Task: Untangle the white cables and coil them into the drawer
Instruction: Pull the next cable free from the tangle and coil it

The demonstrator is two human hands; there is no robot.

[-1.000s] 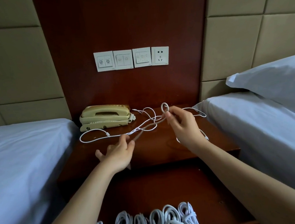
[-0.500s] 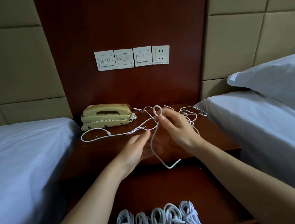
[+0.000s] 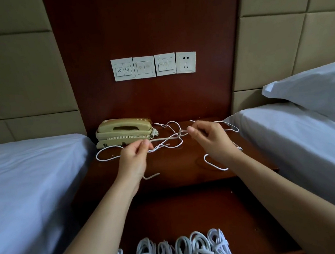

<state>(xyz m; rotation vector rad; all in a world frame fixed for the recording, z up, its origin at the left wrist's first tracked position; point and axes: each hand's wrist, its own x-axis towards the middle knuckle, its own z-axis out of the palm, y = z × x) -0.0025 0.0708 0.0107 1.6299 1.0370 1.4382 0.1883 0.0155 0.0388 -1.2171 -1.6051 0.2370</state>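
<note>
Much of the task is judged to be done. At 6 o'clock in the view, a row of coiled cables (image 3: 183, 249) is seen lying side by side in the open drawer (image 3: 190, 210), each bundle wrapped round its middle. Five bundles are plainly counted, and a further one at the 9 o'clock end of the row is only partly seen.

What is left lies on the desk (image 3: 178, 170): a loose tangle of white cables (image 3: 172, 140), spread from just beside the telephone (image 3: 122, 130) at 10 o'clock across to the edge of the bed (image 3: 296, 146) at 3 o'clock. How many cables make up the tangle cannot be told.

The left hand (image 3: 134, 160) is closed in a pinch grip on one strand, thumb and fingertips meeting at its 12 o'clock end. The right hand (image 3: 210, 141), at 2 o'clock from the left, likewise pinches a strand at what appears to be a crossing or small knot. A stretch of cable is held between the two grips, raised above the desk. A free end is seen at 5 o'clock below the left hand, and a loop at 6 o'clock below the right wrist.

Untangling is therefore judged to be the step in hand. The strands have yet to be separated, coiled, wrapped and laid in the drawer, where bare wood is seen toward 12 o'clock of the row.
</note>
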